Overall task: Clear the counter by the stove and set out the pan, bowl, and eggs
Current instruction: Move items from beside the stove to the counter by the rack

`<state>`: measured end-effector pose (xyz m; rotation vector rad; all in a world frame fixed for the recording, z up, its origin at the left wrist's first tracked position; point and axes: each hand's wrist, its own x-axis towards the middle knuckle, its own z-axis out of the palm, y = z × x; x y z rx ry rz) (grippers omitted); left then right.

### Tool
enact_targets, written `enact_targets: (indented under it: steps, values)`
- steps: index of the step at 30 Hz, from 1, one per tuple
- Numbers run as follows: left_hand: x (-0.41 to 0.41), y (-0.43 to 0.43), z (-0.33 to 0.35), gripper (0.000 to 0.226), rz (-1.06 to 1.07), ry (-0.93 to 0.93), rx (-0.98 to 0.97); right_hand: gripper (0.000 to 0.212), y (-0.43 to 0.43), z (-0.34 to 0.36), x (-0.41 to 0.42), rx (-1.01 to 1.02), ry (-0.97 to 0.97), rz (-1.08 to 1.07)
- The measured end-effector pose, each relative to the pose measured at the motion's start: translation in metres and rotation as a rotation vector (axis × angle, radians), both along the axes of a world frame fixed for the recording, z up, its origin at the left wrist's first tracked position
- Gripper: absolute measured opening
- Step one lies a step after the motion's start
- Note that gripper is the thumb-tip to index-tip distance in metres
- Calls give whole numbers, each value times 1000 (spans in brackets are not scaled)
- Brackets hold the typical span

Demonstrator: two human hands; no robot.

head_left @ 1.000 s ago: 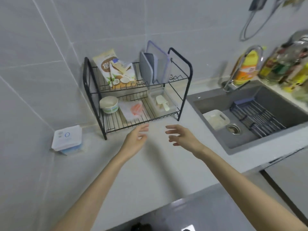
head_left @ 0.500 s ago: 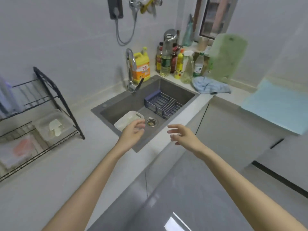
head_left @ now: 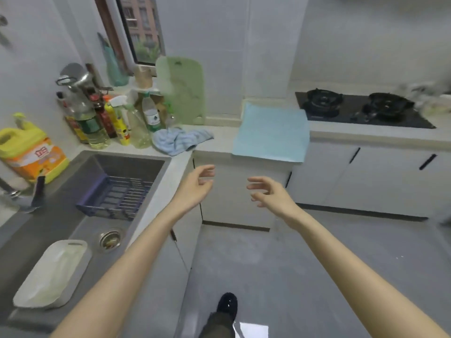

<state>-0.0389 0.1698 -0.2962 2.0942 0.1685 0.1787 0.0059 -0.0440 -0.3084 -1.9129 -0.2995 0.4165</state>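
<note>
View swung right, stove [head_left: 361,109] now visible | left hand [head_left: 195,189], right hand [head_left: 271,193]: relaxed, empty

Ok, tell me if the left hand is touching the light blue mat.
Apart. The head view shows the left hand open in mid-air, with white cabinet front visible between its fingertips and the light blue mat on the counter.
</note>
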Motion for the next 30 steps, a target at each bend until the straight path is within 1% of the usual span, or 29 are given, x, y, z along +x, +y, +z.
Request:
enact_targets:
  steps: [4,7,9,12,17,22,30]
  values:
    - [97,-34,2,40,-152,-32,4,35,-36,0,68,2,-9,-148]
    - [182,-66,4,38,-279,-8,9,34,-67,4,127,19,-23,-301]
    - [201,-75,8,38,-293,-11,10,34,-76,10,139,9,-12,-316]
    - [263,-109,12,39,-398,0,24,37,-108,18,177,6,-23,-419]
    - [344,-189,26,40,-538,12,27,37,-180,30,234,-16,-49,-578]
    - [408,-276,20,42,-649,10,25,39,-259,24,283,-5,-67,-696]
    - [514,-454,7,42,-735,26,4,40,-431,13,371,-25,-59,-806]
